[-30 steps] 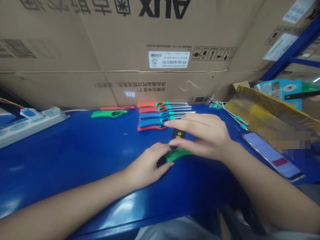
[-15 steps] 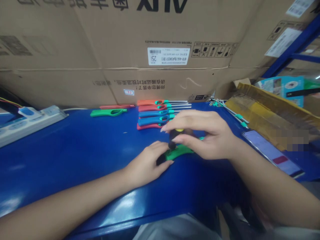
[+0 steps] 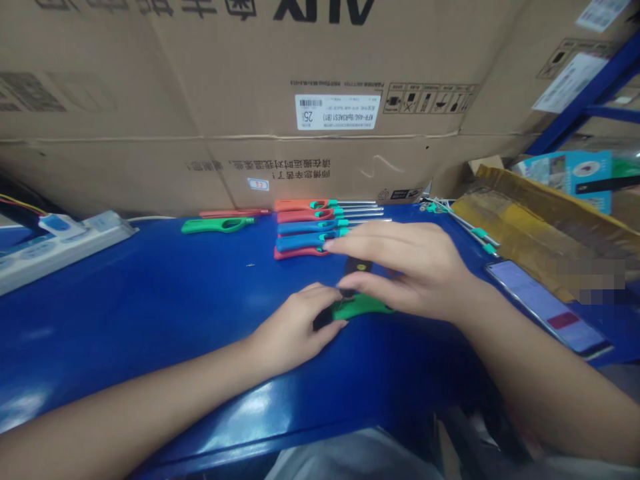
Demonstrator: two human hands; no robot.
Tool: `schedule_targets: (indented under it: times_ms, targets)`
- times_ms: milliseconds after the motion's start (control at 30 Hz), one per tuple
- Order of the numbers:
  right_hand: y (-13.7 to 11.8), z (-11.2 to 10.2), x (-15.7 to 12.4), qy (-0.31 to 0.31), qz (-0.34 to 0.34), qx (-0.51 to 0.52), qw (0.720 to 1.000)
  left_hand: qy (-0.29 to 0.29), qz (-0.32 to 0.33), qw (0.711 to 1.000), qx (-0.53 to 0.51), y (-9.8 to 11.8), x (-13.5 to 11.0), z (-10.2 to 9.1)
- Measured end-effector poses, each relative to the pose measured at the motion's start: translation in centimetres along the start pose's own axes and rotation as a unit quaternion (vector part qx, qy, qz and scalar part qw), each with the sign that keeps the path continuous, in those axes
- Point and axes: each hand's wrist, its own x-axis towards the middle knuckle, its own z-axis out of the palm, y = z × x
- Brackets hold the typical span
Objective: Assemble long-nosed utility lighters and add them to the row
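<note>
blue table (image 3: 125,313), stacked cardboard boxes (image 3: 200,100) behind, blue shelf frame (image 3: 585,100) right

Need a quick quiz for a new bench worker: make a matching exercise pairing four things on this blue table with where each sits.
Things:
1. green plastic lighter handle
2. long white power strip
3. smartphone with lit screen
4. small black tool with yellow dot

Places:
A. right edge of the blue table
B. far left
C. in the right hand, above the green piece the left hand holds
D. alone, left of the row of orange, red and blue lighters

Pairs: 1-D, 2-B, 3-A, 4-C.
</note>
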Motion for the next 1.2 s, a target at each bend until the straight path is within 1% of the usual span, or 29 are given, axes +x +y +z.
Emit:
schedule_targets:
  times_ms: [100, 133, 200, 267, 333, 367, 433, 500, 533, 600, 633, 700, 733, 833, 900, 1067, 1133, 1200]
  targets:
    - [-0.1, -0.2, 0.1, -0.054, 0.035, 0.107, 0.992, 0.001, -0.011, 1.000, 0.003, 0.1, 0.0, 0.0]
    - [0.0, -0.2, 0.2, -0.058, 0.039, 0.125, 0.990, 0.002, -0.012, 1.000, 0.003, 0.1, 0.0, 0.0]
    - [0.0, -0.2, 0.1, -0.036, 0.034, 0.098, 0.994, 0.006, -0.010, 1.000, 0.003, 0.1, 0.1, 0.0]
    - [0.1, 0.0, 0.0, -0.007, 0.025, 0.033, 0.999, 0.007, -0.008, 1.000, 0.007, 0.1, 0.1, 0.0]
    - [0.0, 0.2, -0.1, -0.009, 0.029, 0.008, 1.000, 0.006, -0.009, 1.000, 0.010, 0.2, 0.1, 0.0]
    - [0.0, 0.2, 0.0, -0.025, 0.036, 0.023, 0.999, 0.005, -0.010, 1.000, 0.011, 0.2, 0.1, -0.1]
    - [0.0, 0.3, 0.0, -0.051, 0.049, 0.087, 0.994, 0.000, -0.013, 1.000, 0.014, 0.2, 0.2, -0.1]
    - [0.1, 0.3, 0.1, -0.042, 0.046, 0.125, 0.990, -0.003, -0.012, 1.000, 0.017, 0.2, 0.2, -0.1]
    - [0.3, 0.4, 0.1, -0.027, 0.039, 0.117, 0.992, -0.004, -0.010, 1.000, 0.017, 0.2, 0.2, -0.1]
    - [0.7, 0.5, 0.0, 0.004, 0.021, 0.067, 0.998, -0.003, -0.007, 1.000, 0.013, 0.1, 0.2, -0.1]
    - [0.9, 0.5, 0.0, 0.010, 0.013, 0.043, 0.999, -0.002, -0.006, 1.000, 0.010, 0.1, 0.2, -0.1]
    - [1.1, 0.6, -0.1, -0.001, 0.009, 0.033, 0.999, -0.005, -0.006, 1.000, 0.003, 0.1, 0.2, -0.2]
    - [1.1, 0.6, -0.1, -0.014, 0.016, 0.050, 0.999, -0.006, -0.007, 1.000, 0.000, 0.2, 0.2, -0.2]
    - [0.9, 0.6, 0.0, -0.056, 0.045, 0.147, 0.987, -0.005, -0.011, 1.000, 0.005, 0.1, 0.2, -0.2]
    - [0.6, 0.6, 0.0, -0.053, 0.042, 0.169, 0.983, -0.004, -0.010, 1.000, 0.017, 0.0, 0.2, -0.2]
    - [-0.2, 0.9, 0.0, -0.012, -0.007, 0.060, 0.998, 0.011, 0.010, 1.000, 0.021, -0.3, 0.0, 0.2]
    - [-0.4, 0.9, 0.0, -0.015, -0.006, 0.026, 1.000, 0.016, 0.010, 1.000, 0.022, -0.4, 0.0, 0.2]
    - [-0.5, 0.9, 0.0, -0.039, 0.010, 0.050, 0.998, 0.012, 0.000, 1.000, 0.021, -0.3, 0.0, 0.2]
